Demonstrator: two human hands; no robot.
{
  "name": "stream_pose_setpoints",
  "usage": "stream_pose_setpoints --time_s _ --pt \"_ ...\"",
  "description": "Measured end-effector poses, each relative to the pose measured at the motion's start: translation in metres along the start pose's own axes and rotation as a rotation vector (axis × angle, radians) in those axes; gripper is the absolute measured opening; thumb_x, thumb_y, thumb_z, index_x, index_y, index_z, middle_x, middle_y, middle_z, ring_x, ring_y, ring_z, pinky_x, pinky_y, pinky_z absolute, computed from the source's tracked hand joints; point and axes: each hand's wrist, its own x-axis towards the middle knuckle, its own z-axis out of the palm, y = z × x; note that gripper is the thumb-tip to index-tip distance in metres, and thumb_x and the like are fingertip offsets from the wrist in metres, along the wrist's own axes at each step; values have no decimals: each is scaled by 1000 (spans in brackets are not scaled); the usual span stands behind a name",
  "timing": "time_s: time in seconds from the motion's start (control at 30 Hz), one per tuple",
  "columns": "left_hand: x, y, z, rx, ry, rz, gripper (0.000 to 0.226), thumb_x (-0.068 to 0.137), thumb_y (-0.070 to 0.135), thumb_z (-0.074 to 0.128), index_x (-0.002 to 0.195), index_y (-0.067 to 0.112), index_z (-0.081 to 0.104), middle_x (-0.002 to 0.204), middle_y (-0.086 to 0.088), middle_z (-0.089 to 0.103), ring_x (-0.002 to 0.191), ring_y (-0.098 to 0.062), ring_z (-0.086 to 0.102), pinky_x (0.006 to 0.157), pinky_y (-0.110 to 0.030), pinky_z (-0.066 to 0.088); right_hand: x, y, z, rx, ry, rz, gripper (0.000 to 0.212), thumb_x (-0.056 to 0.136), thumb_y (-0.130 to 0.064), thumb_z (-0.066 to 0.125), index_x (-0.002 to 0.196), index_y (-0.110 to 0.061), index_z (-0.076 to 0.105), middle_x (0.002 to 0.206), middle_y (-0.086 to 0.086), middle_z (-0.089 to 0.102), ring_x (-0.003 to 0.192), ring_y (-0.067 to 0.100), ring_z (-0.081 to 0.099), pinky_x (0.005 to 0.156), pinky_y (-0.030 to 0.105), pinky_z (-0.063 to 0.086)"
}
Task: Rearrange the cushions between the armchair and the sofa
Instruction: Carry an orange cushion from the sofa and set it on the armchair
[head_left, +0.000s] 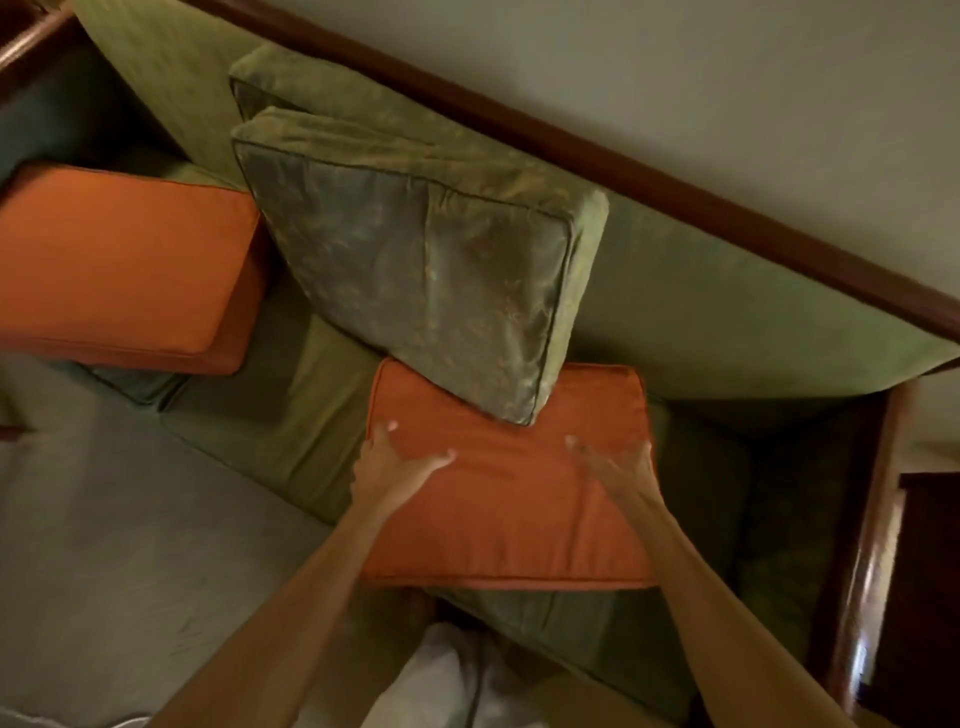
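No brand, label or writing can be read on anything here. Both bare hands grip a flat, rectangular orange fabric cushion (506, 478) with piped edges. The left hand (387, 470) clasps its left edge, thumb lying on the top face and the other fingers curled out of sight beneath. The right hand (621, 465) grasps the right edge near the far corner, its fingers blurred. The cushion sits between the two hands, over the seat of the olive-green upholstered sofa (701, 291), which has a dark polished wooden frame. Just beyond the fingertips, a boxy green patterned cushion (415, 260) with a silky sheen and dark piping leans against the sofa back, its lower corner overlapping the orange cushion's far edge. A matching cushion stands behind it. Well left of the left hand, a second orange box cushion (119, 265) rests on the seat.
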Motion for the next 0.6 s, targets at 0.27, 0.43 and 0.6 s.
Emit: stream_pose_setpoints --time_s 0.27,0.43,0.6 --pt "88 -43 68 202 91 -38 128 51 83 76 153 51 6 167 -1 -6 150 -42 7 115 -69 16 138 41 19 -261 182 -23 140 54 -76 79 156 -29 -6 166 9 1 151 34 4 116 64 8" --pt "98 -88 108 404 204 84 130 52 92 64 148 57 -17 164 0 -24 148 -47 5 112 -70 17 163 95 46 -444 208 -56 141 50 -89 68 150 -42 -18 161 18 7 147 40 11 110 68 16" --pt "85 -93 106 448 186 84 129 55 91 63 149 55 -17 164 1 -25 149 -45 6 113 -68 19 145 111 48 -470 224 -70 136 54 -88 67 150 -43 -17 159 21 10 146 40 13 109 66 20"
